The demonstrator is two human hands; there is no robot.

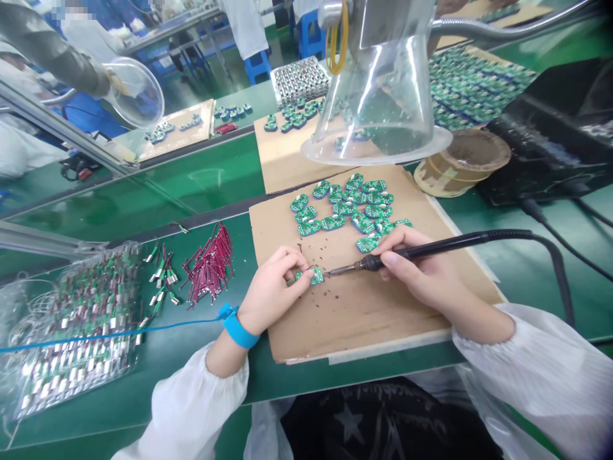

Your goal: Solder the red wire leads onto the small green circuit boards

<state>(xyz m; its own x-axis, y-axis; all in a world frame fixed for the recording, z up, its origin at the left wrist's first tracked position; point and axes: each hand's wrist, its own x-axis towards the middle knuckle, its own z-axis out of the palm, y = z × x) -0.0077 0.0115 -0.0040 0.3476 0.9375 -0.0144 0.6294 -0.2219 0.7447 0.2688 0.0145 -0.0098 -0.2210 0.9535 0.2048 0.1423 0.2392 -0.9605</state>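
Near the middle of the frame, the left hand [272,287] pinches a small green circuit board [316,276] between thumb and fingertips, pressing it flat against the brown cardboard sheet [364,319]. The fingers are closed on the board's left edge, and its right side is bare. The right hand [421,271], right of centre, is wrapped around the black soldering iron [454,244] in a pen-like grip. The iron's tip meets the exposed right edge of the board. The board looks light, thin and stiff, easy to nudge out of place, so it is best gripped by its edges, well away from the hot tip. The small parts on it are probably delicate. Just above the hands lies a pile of similar boards [349,207]. A bundle of red wires [211,265] lies on the green bench left of the cardboard. A blue wrist strap [238,329] circles the left wrist. A clear plastic hood [378,96] hangs at upper centre.
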